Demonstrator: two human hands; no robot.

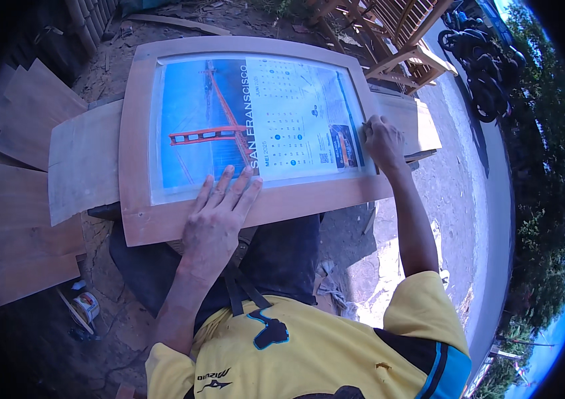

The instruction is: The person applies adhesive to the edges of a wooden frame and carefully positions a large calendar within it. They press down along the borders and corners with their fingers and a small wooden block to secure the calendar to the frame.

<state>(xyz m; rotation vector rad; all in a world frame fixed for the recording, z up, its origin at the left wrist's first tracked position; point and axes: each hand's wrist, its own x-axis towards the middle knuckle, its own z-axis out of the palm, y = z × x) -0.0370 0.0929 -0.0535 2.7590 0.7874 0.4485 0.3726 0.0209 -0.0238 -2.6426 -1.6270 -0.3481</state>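
Note:
A wooden frame lies across my lap, tilted slightly. Set inside it is a calendar sheet with a red bridge on blue and columns of dates, seemingly under a clear, glossy layer. My left hand rests open on the near rail, its spread fingertips on the sheet's lower edge. At the right inner edge of the frame, my right hand is closed, knuckles up. A small dark tip shows by its fingers, but what it grips is hidden.
Thin wooden boards are stacked at the left, and a pale board lies beneath the frame. A slatted wooden chair stands at the far right. Motorcycles are parked beyond it. A small can sits at lower left.

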